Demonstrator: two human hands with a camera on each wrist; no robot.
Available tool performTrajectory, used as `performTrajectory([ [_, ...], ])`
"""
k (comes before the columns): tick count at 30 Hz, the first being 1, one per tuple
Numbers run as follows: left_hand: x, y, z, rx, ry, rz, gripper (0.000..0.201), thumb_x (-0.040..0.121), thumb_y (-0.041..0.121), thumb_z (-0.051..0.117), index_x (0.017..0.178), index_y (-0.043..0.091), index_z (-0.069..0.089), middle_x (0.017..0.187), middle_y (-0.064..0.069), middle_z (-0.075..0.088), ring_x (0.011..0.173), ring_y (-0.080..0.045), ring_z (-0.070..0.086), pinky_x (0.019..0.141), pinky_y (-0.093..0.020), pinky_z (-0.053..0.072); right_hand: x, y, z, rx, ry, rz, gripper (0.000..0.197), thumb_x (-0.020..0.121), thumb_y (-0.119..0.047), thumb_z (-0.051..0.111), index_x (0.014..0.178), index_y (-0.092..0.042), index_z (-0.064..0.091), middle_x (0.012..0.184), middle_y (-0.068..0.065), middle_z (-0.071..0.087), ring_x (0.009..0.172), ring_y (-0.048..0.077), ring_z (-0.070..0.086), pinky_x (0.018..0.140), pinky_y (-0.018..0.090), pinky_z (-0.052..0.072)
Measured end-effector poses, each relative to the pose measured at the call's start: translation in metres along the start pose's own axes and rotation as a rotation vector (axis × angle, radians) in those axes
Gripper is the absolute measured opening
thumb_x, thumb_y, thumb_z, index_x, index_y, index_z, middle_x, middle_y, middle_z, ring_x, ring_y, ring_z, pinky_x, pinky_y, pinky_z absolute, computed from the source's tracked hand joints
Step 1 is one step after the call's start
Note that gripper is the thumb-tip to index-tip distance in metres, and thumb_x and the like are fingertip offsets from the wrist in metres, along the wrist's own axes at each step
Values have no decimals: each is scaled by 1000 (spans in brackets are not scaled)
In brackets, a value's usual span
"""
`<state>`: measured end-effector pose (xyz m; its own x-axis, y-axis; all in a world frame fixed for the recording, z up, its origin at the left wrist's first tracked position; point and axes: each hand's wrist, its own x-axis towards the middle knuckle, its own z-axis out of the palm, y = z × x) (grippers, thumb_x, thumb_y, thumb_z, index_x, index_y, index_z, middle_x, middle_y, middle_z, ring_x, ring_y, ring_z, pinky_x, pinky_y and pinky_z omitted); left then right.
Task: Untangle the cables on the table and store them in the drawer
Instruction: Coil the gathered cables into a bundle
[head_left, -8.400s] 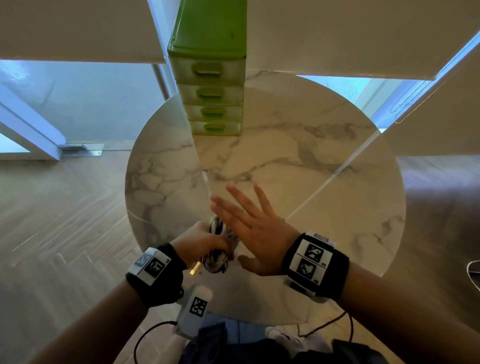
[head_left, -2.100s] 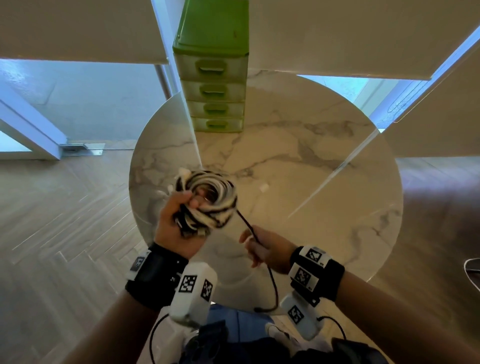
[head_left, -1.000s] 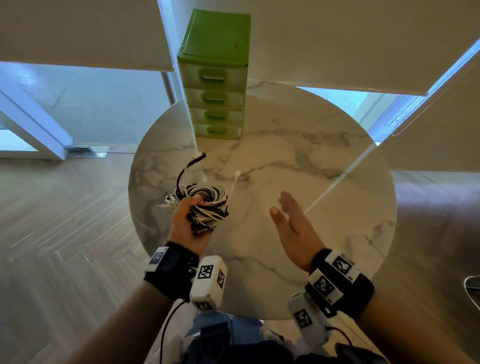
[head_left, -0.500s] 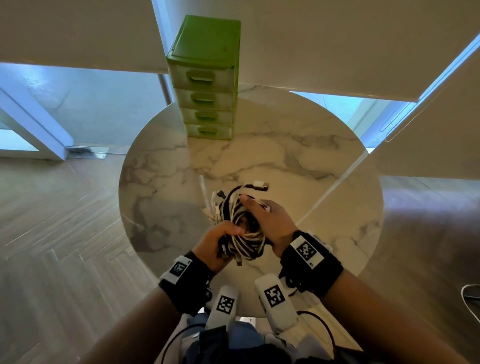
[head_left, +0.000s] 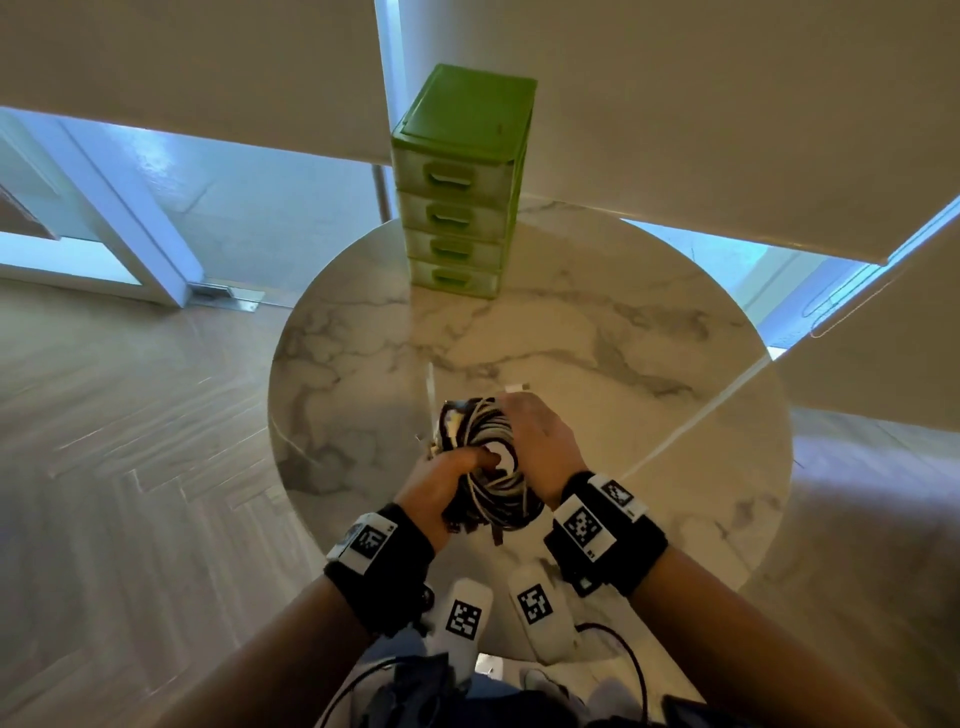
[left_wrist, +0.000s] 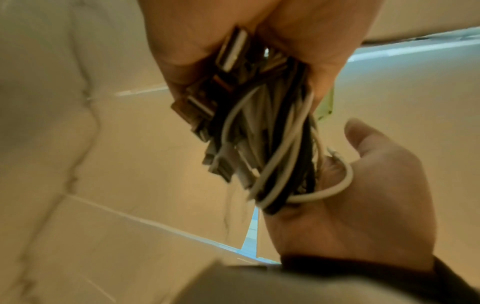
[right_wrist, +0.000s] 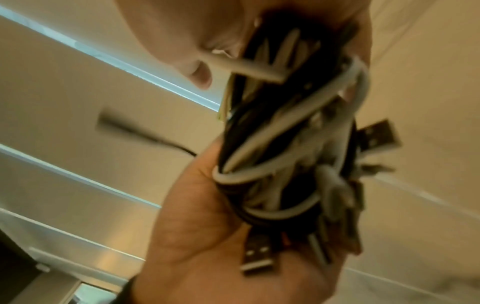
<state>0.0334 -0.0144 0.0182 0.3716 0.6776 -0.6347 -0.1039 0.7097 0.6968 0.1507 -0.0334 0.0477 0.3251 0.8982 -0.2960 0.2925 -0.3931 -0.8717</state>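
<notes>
Both hands hold one bundle of cables (head_left: 483, 462) up above the near part of the table (head_left: 597, 353). The left hand (head_left: 441, 480) curls its fingers around the left side of the bundle, and its thumb presses into the middle of the loops. The right hand (head_left: 540, 447) wraps over the right side, fingers bent around the wires. The black and white cables are wound together in a ring, and I think two hands are used so the loops stay together and do not spring apart. Some plug ends (right_wrist: 257, 255) stick out at the bottom (they look like flat metal plugs), and one white end (head_left: 517, 387) pokes out on the far side.

The drawers (head_left: 460, 197) stand at the far edge of the table, well apart from the hands. It is a green box with four drawers, and all four look closed. So I think a drawer has to be pulled out before the bundle can go in.

The table is round with a white and grey marble top. The floor (head_left: 130, 441) is wood in a zigzag pattern. Bright windows (head_left: 260, 208) sit low behind the table.
</notes>
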Motion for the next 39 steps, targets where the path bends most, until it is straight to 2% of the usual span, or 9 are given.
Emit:
performTrajectory([
  [2, 1, 1, -7, -104, 23, -8, 10, 86, 7, 58, 91, 5, 66, 65, -10, 66, 51, -21, 62, 44, -25, 47, 4, -9, 11, 52, 5, 21, 42, 100, -35, 30, 118, -8, 56, 121, 15, 58, 112, 28, 53, 97, 34, 40],
  [6, 5, 14, -24, -180, -28, 16, 32, 77, 16, 65, 108, 5, 68, 102, -22, 69, 87, -32, 67, 82, -45, 53, 20, -19, 32, -60, 0, 9, 46, 100, -36, 24, 109, -5, 57, 112, 17, 62, 104, 32, 56, 94, 39, 43],
  [13, 36, 48, -63, -140, -73, 23, 48, 69, 13, 69, 116, 3, 62, 107, -22, 67, 88, -31, 68, 69, -35, 56, 67, -38, 60, 50, -164, 47, 37, 101, -25, 28, 124, -12, 54, 122, 7, 59, 115, 19, 53, 103, 30, 39],
  [17, 59, 76, -79, -7, -30, 11, 39, 73, 8, 72, 110, -2, 64, 84, -18, 70, 65, -26, 69, 49, -27, 51, 82, -56, 76, 105, -72, 95, 34, 102, -27, 28, 111, -12, 58, 88, -3, 61, 95, 18, 60, 77, 11, 45],
  [21, 79, 99, -89, 107, -12, -33, 39, 64, 20, 80, 97, 3, 69, 87, -20, 72, 75, -33, 70, 65, -39, 58, 104, -59, 94, 223, -41, 176, 44, 101, -36, 27, 128, -9, 49, 124, 7, 55, 121, 23, 49, 94, 22, 36],
  [25, 99, 118, -98, 238, 4, -104, 16, 72, 10, 78, 85, 4, 69, 78, -17, 73, 65, -28, 71, 56, -33, 58, 129, -50, 117, 288, -73, 254, 102, 63, -91, 26, 133, -19, 47, 136, 9, 49, 127, 23, 45, 109, 41, 33],
  [28, 120, 132, -103, 294, 22, -132, 13, 72, 2, 76, 82, 0, 69, 74, -16, 71, 59, -26, 68, 49, -29, 55, 147, -40, 130, 314, -98, 344, 126, 45, -102, 28, 144, -25, 30, 153, 5, 26, 142, 19, 22, 115, 48, 20],
  [33, 150, 143, -111, 260, 69, -224, 27, 71, 8, 73, 94, -5, 66, 83, -20, 66, 59, -29, 63, 48, -29, 53, 167, -45, 120, 554, -160, 414, 74, 83, -75, 29, 109, -15, 64, 100, 6, 70, 96, 15, 65, 95, 34, 47],
  [39, 176, 167, -119, 44, -109, -251, 20, 78, 23, 59, 87, 7, 66, 69, -9, 67, 54, -23, 63, 46, -25, 49, 203, -17, 99, 930, 95, 642, 35, 96, -45, 38, 93, -17, 59, 90, 3, 60, 78, 17, 54, 73, 32, 43],
])
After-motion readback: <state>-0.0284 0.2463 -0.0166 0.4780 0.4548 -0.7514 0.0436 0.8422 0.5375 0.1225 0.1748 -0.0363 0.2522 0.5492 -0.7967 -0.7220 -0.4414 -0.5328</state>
